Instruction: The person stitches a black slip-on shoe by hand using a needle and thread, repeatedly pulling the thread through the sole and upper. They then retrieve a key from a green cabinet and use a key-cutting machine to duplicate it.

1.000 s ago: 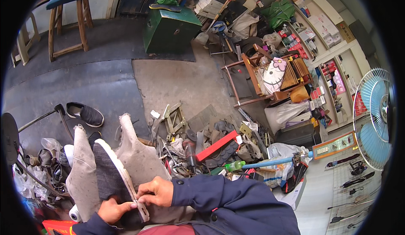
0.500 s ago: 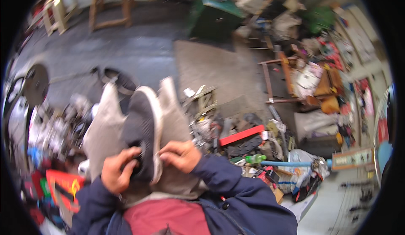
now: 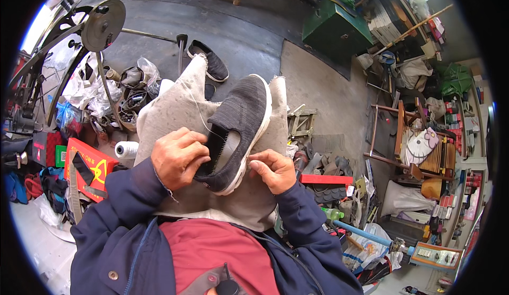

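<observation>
A dark grey knit slip-on shoe [image 3: 241, 107] with a white sole lies on the beige cloth [image 3: 175, 107] over my lap, its toe pointing away and to the right. My left hand [image 3: 181, 158] is closed at the near left rim of the shoe's opening. A pale thread [image 3: 197, 104] loops over the cloth toward that opening. My right hand [image 3: 273, 171] pinches beside the white sole edge at the right; anything between its fingertips is too small to make out. A matching shoe [image 3: 209, 62] sits on the floor beyond the cloth.
A white thread spool [image 3: 126, 150] stands left of my lap, near a red box [image 3: 87, 168]. A machine with a round metal wheel [image 3: 103, 25] rises at the far left. Scraps, a red bar [image 3: 326, 179] and a green bottle [image 3: 333, 213] lie at the right. Farther off is a green box [image 3: 336, 32].
The view has swung, so everything sits farther right or lower. The shoe leans more to the right, with its opening now facing up. My left fingers have shifted along the opening's rim.
</observation>
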`<state>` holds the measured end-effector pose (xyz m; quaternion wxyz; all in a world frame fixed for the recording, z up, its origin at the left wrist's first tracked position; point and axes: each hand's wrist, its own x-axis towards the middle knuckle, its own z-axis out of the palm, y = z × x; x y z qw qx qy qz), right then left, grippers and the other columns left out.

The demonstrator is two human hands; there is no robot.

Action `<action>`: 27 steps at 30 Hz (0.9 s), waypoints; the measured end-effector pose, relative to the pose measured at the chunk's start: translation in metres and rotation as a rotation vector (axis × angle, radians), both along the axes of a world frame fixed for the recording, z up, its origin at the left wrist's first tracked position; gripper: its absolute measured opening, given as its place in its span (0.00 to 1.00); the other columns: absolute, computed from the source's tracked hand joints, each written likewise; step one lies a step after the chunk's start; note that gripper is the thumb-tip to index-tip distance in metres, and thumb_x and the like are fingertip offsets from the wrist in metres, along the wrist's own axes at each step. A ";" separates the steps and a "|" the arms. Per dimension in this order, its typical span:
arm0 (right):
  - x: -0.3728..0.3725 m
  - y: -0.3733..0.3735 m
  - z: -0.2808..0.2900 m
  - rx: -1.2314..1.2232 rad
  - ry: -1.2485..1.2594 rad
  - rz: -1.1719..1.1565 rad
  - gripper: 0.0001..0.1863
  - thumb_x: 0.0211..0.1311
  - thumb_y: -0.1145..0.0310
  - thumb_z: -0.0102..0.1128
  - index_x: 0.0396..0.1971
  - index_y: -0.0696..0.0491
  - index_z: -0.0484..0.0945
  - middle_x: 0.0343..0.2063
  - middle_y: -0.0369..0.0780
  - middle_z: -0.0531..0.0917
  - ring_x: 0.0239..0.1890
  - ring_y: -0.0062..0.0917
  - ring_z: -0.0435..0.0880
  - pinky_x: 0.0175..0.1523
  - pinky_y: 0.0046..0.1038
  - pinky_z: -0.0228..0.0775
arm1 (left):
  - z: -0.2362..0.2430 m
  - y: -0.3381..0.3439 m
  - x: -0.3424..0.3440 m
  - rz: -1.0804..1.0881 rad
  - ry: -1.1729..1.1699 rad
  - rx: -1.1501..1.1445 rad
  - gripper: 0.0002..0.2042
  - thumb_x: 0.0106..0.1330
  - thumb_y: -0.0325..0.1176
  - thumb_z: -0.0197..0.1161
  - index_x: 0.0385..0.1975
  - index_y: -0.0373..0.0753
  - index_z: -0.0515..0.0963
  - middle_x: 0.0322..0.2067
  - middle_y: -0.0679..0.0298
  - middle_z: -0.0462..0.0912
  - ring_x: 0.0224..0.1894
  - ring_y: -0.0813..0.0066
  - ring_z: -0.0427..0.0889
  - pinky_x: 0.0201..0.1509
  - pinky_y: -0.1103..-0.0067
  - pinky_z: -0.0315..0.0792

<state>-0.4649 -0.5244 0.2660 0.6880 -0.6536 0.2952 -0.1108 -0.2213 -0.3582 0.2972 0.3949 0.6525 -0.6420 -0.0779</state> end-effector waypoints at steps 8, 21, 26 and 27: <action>0.004 0.001 -0.001 -0.028 -0.058 0.011 0.07 0.72 0.75 0.64 0.46 0.59 0.84 0.32 0.35 0.88 0.30 0.15 0.84 0.34 0.17 0.70 | -0.014 -0.022 0.000 -0.214 -0.016 0.409 0.21 0.61 0.31 0.69 0.55 0.40 0.78 0.40 0.52 0.85 0.39 0.48 0.86 0.43 0.63 0.80; 0.004 -0.001 -0.009 -0.009 -0.069 0.002 0.08 0.72 0.73 0.64 0.46 0.61 0.84 0.29 0.36 0.87 0.30 0.15 0.84 0.38 0.20 0.77 | -0.012 0.017 -0.008 -0.162 1.506 -0.035 0.12 0.75 0.37 0.61 0.35 0.36 0.72 0.49 0.42 0.84 0.39 0.57 0.90 0.38 0.70 0.82; 0.002 0.001 -0.008 0.000 -0.062 0.032 0.09 0.72 0.75 0.64 0.47 0.62 0.82 0.31 0.36 0.87 0.32 0.13 0.84 0.40 0.19 0.76 | -0.028 -0.002 -0.023 -0.105 1.484 -0.033 0.10 0.80 0.33 0.54 0.34 0.38 0.69 0.28 0.61 0.77 0.30 0.73 0.78 0.43 0.74 0.79; 0.001 0.001 -0.009 -0.004 -0.045 0.029 0.09 0.72 0.75 0.65 0.47 0.62 0.82 0.32 0.36 0.88 0.31 0.13 0.83 0.39 0.19 0.76 | -0.028 -0.003 -0.020 -0.014 1.192 0.131 0.09 0.80 0.31 0.53 0.34 0.37 0.70 0.27 0.64 0.77 0.32 0.77 0.78 0.43 0.75 0.77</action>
